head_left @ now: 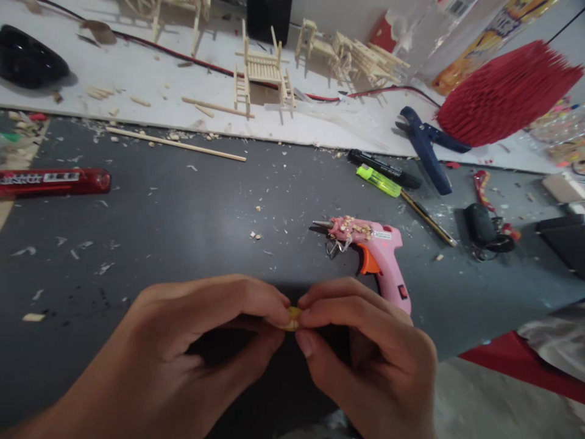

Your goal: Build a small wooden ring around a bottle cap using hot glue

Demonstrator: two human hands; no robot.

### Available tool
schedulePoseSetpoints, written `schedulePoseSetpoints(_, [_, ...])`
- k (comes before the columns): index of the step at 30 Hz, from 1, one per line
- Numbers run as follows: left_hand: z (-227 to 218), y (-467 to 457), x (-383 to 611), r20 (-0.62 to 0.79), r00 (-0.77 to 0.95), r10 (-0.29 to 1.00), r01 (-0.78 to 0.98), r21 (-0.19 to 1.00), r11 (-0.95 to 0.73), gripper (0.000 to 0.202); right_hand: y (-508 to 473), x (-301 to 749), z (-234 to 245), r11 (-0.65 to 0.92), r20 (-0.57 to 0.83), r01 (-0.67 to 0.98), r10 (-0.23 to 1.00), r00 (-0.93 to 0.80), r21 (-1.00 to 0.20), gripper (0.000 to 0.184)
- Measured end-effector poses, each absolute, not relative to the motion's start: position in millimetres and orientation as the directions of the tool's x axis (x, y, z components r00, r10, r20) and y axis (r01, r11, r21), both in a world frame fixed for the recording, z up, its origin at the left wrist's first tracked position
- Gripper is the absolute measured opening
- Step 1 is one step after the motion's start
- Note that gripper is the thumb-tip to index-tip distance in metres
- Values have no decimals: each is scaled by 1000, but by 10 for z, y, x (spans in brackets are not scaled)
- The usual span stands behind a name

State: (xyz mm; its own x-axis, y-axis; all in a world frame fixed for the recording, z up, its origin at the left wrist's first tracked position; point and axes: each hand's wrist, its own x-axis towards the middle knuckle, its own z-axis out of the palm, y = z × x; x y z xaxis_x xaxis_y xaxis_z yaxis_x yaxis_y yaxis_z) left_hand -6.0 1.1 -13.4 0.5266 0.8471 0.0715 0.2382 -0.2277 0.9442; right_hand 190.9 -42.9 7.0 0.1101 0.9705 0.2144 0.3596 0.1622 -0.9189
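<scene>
Between the fingertips of both hands is a small yellow piece (pixel 293 318), mostly hidden, so I cannot tell its kind. My left hand (pixel 196 335) pinches its left side with thumb and fingers. From the right, my right hand (pixel 365 341) grips the same piece, fingertips almost touching those of the left. A pink hot glue gun (pixel 386 256) with an orange trigger lies just beyond my right hand, its nozzle pointing left. Small wood chips (pixel 256 235) are scattered on the dark grey table (pixel 205 201) ahead of my hands.
Miniature stick chairs (pixel 262 67) stand on a white strip at the back. A thin wooden stick (pixel 178 144) lies before it. At left is a red cutter-like tool (pixel 55 181). Blue-handled pliers (pixel 425 146), a yellow-green highlighter (pixel 378 181) and a red spiky object (pixel 507 94) are on the right.
</scene>
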Motion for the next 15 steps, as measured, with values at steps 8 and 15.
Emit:
schedulePoseSetpoints(8, [-141,17,-44,118,513,850,273,917,-291,29,-394,1908,96,174,229,389,968,101,-905,19])
schedulePoseSetpoints(15, [-109,19,-42,118,540,834,294,901,-318,27,-403,1904,95,158,226,440,968,108,-884,18])
